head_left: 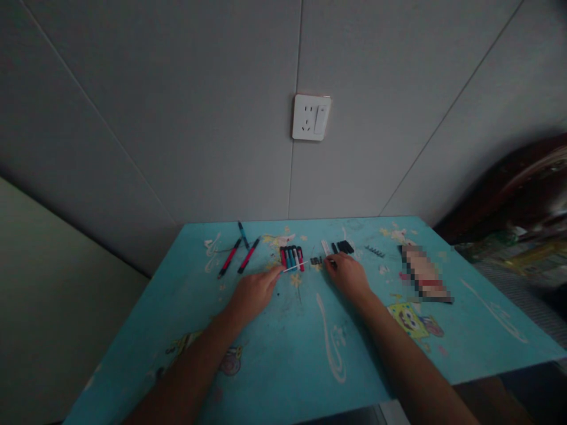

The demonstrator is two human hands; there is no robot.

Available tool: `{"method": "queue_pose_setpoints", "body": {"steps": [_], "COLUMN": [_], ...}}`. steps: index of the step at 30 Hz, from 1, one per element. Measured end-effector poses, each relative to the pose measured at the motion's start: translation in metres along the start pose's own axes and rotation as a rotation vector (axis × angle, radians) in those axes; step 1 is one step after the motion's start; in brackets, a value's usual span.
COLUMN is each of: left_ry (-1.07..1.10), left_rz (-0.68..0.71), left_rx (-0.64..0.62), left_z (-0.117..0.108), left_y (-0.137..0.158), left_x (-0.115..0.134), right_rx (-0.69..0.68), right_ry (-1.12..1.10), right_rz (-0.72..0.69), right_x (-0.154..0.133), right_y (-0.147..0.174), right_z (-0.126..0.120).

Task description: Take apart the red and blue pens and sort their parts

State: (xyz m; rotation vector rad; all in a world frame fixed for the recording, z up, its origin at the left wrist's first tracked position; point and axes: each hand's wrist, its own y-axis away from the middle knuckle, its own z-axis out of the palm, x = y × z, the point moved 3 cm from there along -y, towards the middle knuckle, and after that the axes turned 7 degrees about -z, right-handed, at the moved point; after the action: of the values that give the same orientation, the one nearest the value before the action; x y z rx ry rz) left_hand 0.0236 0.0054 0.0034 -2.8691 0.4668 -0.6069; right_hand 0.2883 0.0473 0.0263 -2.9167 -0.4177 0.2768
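Note:
My left hand [257, 294] pinches a thin white pen refill [295, 267], which points to the right over a row of red and blue pen barrels [292, 257]. My right hand [348, 275] is closed at the fingertips around a small black piece [333, 264], too small to make out fully. Just left of those fingers lie several short black pen parts [316, 260]. Beyond my right hand are more white refills [325, 247] and a cluster of black pieces [345, 247].
Two red-and-black pens [229, 258] and a blue pen [243, 234] lie at the left. Small springs [374, 251] are lined up right of centre, and a blurred-out flat item [426, 274] lies farther right. The blue patterned table [283, 354] meets a wall with a socket [311, 118].

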Motion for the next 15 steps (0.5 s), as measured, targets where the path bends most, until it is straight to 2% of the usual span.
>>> {"method": "queue_pose_setpoints", "body": {"steps": [7,15], "left_ry": [-0.027,-0.050], "left_rz": [0.014,0.018], "left_rx": [-0.007,-0.006], "left_z": [0.0011,0.0011], "left_y": [0.0002,0.0004], "left_x": [0.0004,0.0017], "right_rx": [-0.027,-0.034], "right_ry": [0.036,0.045], "right_rz": [-0.001,0.022], "right_x": [-0.0088,-0.0062], "right_y": [-0.0006,0.0005], "right_z": [0.0067,0.0102]}}
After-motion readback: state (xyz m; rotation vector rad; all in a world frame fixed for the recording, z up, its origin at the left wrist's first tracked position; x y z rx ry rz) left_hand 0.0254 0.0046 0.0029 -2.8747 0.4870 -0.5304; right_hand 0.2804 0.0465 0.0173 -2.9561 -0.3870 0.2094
